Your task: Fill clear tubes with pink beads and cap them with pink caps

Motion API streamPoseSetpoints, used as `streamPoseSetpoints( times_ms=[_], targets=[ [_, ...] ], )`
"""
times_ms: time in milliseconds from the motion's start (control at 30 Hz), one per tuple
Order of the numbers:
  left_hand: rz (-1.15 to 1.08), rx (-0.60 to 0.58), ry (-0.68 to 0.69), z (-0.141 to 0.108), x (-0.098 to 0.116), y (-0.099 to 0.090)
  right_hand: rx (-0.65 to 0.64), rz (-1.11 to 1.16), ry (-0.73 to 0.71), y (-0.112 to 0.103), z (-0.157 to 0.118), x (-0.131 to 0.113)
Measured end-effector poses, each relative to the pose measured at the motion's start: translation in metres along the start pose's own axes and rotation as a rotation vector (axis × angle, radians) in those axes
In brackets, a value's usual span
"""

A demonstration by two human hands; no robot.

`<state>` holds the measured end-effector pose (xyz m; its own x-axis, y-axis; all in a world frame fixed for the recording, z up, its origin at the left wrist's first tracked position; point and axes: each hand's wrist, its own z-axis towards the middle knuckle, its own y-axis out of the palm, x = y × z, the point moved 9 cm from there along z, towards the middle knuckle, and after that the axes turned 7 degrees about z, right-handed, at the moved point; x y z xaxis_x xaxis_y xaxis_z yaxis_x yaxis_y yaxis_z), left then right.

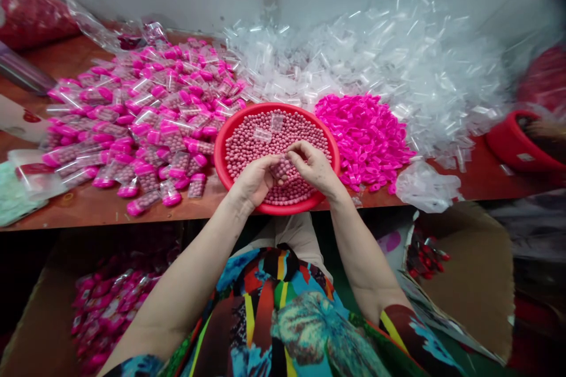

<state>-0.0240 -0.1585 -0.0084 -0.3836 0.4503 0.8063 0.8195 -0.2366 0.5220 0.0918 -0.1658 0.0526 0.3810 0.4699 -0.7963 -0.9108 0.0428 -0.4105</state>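
Observation:
Over a red basin [220,156] of pink beads [294,129], my left hand [257,179] is closed around a small clear container [279,169] filled with such beads. My right hand [313,168] is pinched at the upper edge of that container; whatever lies between its fingertips is hidden. Two empty clear containers [262,135] rest on the beads in the basin. To the right of the basin lies a heap of bright pink plastic caps [365,141]. At the left, filled containers with pink caps [145,112] form a large pile.
Many empty clear containers [375,53] are heaped along the wall. A crumpled plastic bag [428,187] lies at the table's front edge. Another red basin [508,144] stands at the far right, with a person's hand there. Cardboard boxes [473,265] with packed items sit below the table.

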Motion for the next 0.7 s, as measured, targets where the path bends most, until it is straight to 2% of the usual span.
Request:
streamPoseSetpoints(
  times_ms=[67, 200, 400, 500, 633, 700],
  targets=[
    [0.010, 0.003, 0.008, 0.000, -0.001, 0.000, 0.017, 0.028, 0.007, 0.000, -0.001, 0.002],
    [0.041, 0.042, 0.064, -0.001, 0.001, -0.003, -0.084, 0.078, -0.009, 0.003, -0.001, -0.003],
    [0.071, 0.072, 0.108, -0.002, 0.003, -0.005, -0.111, 0.020, -0.022, 0.002, 0.005, -0.005],
    [0.080, 0.079, 0.104, -0.001, 0.002, -0.006, -0.077, -0.030, -0.067, 0.007, 0.002, -0.004],
    [0.095, 0.115, 0.119, 0.001, -0.001, -0.015, 0.054, -0.025, 0.054, 0.008, -0.004, 0.012],
    [0.110, 0.121, 0.123, 0.004, -0.004, -0.019, 0.087, -0.019, 0.038, 0.009, -0.005, 0.012]
  ],
)
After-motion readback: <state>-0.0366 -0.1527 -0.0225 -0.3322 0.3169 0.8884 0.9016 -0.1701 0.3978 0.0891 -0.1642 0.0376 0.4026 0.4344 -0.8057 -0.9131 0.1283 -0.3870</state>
